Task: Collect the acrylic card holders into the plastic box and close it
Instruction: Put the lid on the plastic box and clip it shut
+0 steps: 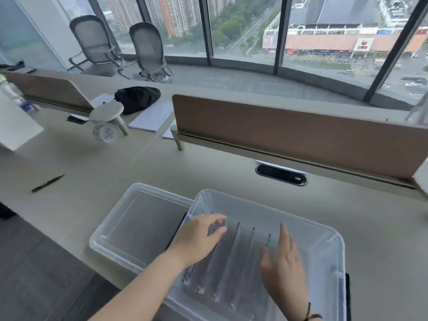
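Note:
A clear plastic box (324, 230) stands open on the desk in front of me. Several clear acrylic card holders (234, 262) stand in a row inside it, leaning side by side. My left hand (199, 237) is inside the box at its left wall, its fingers curled on the top edge of the leftmost holder. Over the right end of the row, my right hand (282, 262) has its fingers straight and touches the holders there. The box's clear lid (120, 228) lies upturned on the desk, right against the box's left side.
A brown divider panel (301, 133) runs behind the box, with a cable port (280, 174) in front of it. A black pen (47, 183) lies at the left. Further back are papers (152, 117), a black bag (136, 98), a small stand (107, 113) and two chairs.

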### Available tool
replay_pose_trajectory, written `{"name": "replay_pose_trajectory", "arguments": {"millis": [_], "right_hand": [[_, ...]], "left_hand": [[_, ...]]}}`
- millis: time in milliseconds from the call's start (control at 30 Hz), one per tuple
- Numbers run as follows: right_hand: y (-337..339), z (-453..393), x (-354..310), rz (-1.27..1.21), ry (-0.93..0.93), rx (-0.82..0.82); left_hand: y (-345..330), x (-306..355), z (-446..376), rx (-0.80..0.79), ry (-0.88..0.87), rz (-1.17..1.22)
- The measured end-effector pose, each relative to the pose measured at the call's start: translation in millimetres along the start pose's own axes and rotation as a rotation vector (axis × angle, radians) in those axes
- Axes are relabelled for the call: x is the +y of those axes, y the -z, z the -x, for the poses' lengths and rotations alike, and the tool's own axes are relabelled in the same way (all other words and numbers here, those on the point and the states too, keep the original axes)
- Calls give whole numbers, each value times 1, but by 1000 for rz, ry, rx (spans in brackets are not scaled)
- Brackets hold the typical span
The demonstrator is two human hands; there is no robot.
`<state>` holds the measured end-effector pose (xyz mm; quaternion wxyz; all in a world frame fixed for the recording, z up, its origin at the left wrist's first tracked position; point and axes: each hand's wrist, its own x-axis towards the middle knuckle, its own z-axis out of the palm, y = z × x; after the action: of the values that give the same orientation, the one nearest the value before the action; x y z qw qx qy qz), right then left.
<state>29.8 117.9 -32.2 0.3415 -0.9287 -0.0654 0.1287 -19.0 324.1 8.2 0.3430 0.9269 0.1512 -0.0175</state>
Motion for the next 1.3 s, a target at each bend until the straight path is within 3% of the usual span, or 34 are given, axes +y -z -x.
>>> {"name": "replay_pose_trajectory", "arguments": {"millis": [100,267,367,467,567,667,767,900,1167,1300], "right_hand": [[-6,-5,-30,28,108,-61],[-38,-23,-101,89,403,-85],[-73,-38,-154,137,554,-105],[-121,-56,-201,243,590,-232],[-178,-77,-228,451,484,-385],[-226,-111,-226,575,210,-520],[-252,-145,-209,621,-61,-472],[-271,-159,-201,685,-239,-372],[-280,-165,-196,836,-272,-338],[-281,-157,-213,743,-297,-275]], "left_hand": [[35,-39,2,162,79,90],[82,-119,1,302,287,82],[107,-172,-3,332,396,94],[134,-220,-14,320,468,78],[159,-272,-29,308,548,27],[176,-327,-47,265,651,-28],[180,-378,-64,160,725,-84],[168,-414,-73,55,744,-122],[150,-421,-85,142,746,-31],[156,-420,-92,157,720,-78]]}}
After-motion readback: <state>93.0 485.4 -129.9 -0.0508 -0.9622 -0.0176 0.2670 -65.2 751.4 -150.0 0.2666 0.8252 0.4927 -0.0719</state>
